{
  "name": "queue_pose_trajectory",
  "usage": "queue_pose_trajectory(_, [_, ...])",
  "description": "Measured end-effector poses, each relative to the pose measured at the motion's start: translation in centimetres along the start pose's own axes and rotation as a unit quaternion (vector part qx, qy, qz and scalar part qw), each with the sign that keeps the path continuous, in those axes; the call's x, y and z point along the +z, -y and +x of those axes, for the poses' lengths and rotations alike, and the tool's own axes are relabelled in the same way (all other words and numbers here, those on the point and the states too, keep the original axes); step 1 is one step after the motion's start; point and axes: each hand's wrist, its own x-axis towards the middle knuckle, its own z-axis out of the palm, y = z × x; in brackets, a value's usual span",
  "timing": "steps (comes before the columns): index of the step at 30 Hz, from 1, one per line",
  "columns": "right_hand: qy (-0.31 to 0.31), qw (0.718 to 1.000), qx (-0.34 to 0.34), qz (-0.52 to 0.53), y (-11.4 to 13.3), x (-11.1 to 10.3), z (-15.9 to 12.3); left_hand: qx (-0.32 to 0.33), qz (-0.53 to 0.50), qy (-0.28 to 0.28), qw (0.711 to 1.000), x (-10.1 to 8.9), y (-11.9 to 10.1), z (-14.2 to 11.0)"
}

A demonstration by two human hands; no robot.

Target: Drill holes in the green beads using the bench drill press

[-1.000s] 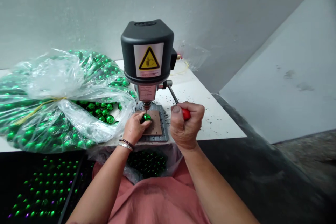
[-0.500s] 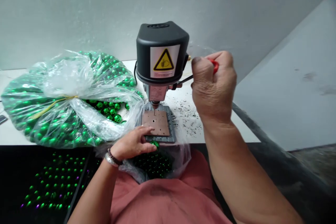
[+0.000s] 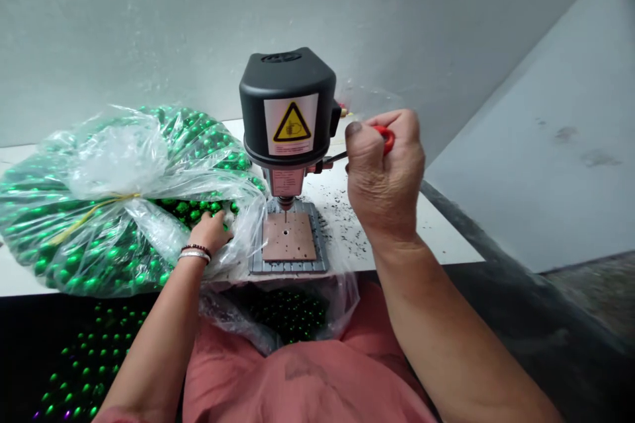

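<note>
1. Hands, well apart: the person's left hand (image 3: 212, 234) reaches into the mouth of a clear plastic bag (image 3: 116, 158), while the right hand (image 3: 385, 172) is raised on the far side of the drill press (image 3: 288, 106).
2. Principal relation: the green balls (image 3: 186, 210) lie directly at the left hand's fingertips, just beyond and to the left of them. This hand is much the nearer; the press stands between the balls and the right hand. Being round, the balls show no long axis; the bag's opening runs roughly sideways along the bench (image 3: 446, 238).
3. Left hand, detail: fingers bent and touching the contents, the tips partly hidden. Whether they have closed around a ball, an onlooker cannot tell.
4. Right hand, detail: a firm fist wrapped about the red knob (image 3: 387, 140) of the lever (image 3: 339, 156), which slants upward to the right from the press.
5. Press, lower part: the bit (image 3: 286, 217) points down, just above a hole in the brown board (image 3: 292, 248). Dark shavings (image 3: 347, 218) are scattered to the right.
6. Below the bench edge: a second plastic bag (image 3: 347, 304), open at the lap, holds small green-glinting pieces (image 3: 290, 314).
</note>
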Motion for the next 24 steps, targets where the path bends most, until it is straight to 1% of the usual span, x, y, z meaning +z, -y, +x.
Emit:
queue_pose_trajectory(2, [-0.008,1.000,-0.015,0.001,0.0,0.0,-0.1,0.042,-0.063,-0.062,0.995,0.0,-0.5,-0.5])
queue_pose_trajectory(3, [-0.012,1.000,-0.023,0.001,0.0,0.0,-0.2,0.056,-0.119,-0.092,0.987,-0.2,-0.8,-0.8])
queue_pose_trajectory(4, [-0.015,0.999,-0.032,0.000,0.0,0.0,-0.2,0.059,-0.193,-0.114,0.973,-0.6,-1.1,-1.1])
queue_pose_trajectory(5, [-0.018,0.999,-0.040,-0.003,0.0,-0.1,-0.2,0.049,-0.282,-0.121,0.951,-1.0,-1.5,-1.6])
queue_pose_trajectory(6, [-0.019,0.999,-0.046,-0.006,0.0,-0.1,-0.3,0.032,-0.383,-0.109,0.917,-1.5,-2.0,-2.1])
queue_pose_trajectory(7, [-0.019,0.999,-0.047,-0.008,0.0,-0.1,-0.3,0.013,-0.488,-0.087,0.869,-2.0,-2.5,-2.6])
queue_pose_trajectory(8, [-0.019,0.999,-0.045,-0.007,0.0,-0.1,-0.3,0.003,-0.581,-0.051,0.812,-2.6,-3.1,-3.2])
queue_pose_trajectory(9, [-0.019,0.999,-0.040,-0.005,0.0,-0.1,-0.4,-0.003,-0.654,-0.016,0.756,-3.0,-3.6,-3.8])
queue_pose_trajectory(10, [-0.018,0.999,-0.034,-0.001,0.0,-0.1,-0.4,-0.005,-0.706,0.013,0.708,-3.3,-4.2,-4.3])
queue_pose_trajectory(11, [-0.015,1.000,-0.027,0.005,0.0,-0.2,-0.4,-0.005,-0.740,0.039,0.672,-3.5,-4.7,-4.8])
queue_pose_trajectory(12, [-0.010,1.000,-0.023,0.012,0.0,-0.2,-0.4,-0.007,-0.759,0.056,0.648,-3.6,-5.2,-5.2])
queue_pose_trajectory(13, [-0.005,1.000,-0.022,0.018,0.0,-0.2,-0.5,-0.008,-0.767,0.069,0.638,-3.5,-5.6,-5.6])
queue_pose_trajectory(14, [-0.002,0.999,-0.022,0.024,0.0,-0.2,-0.5,-0.009,-0.764,0.078,0.641,-3.4,-6.0,-5.9])
queue_pose_trajectory(15, [0.001,0.999,-0.024,0.028,0.0,-0.3,-0.5,-0.006,-0.750,0.083,0.656,-3.1,-6.3,-6.1])
queue_pose_trajectory(16, [0.003,0.999,-0.026,0.030,-0.1,-0.3,-0.6,0.001,-0.725,0.088,0.683,-2.7,-6.5,-6.3])
queue_pose_trajectory(17, [0.005,0.999,-0.028,0.030,-0.1,-0.3,-0.6,0.013,-0.688,0.091,0.720,-2.4,-6.7,-6.5])
queue_pose_trajectory(19, [0.011,0.999,-0.029,0.023,-0.1,-0.4,-0.7,0.045,-0.582,0.095,0.806,-1.7,-7.0,-6.8])
queue_pose_trajectory(20, [0.014,0.999,-0.029,0.017,-0.1,-0.4,-0.7,0.061,-0.522,0.092,0.846,-1.4,-7.1,-6.9])
queue_pose_trajectory(21, [0.018,0.999,-0.030,0.011,-0.1,-0.5,-0.7,0.077,-0.464,0.082,0.879,-1.2,-7.3,-6.9])
queue_pose_trajectory(22, [0.020,0.999,-0.031,0.004,-0.1,-0.5,-0.7,0.093,-0.412,0.066,0.904,-1.0,-7.4,-7.0])
queue_pose_trajectory(23, [0.021,0.999,-0.033,-0.001,-0.2,-0.6,-0.8,0.111,-0.368,0.047,0.922,-0.8,-7.6,-6.9])
queue_pose_trajectory(24, [0.022,0.999,-0.035,-0.003,-0.2,-0.6,-0.8,0.128,-0.333,0.032,0.934,-0.6,-7.8,-6.8])
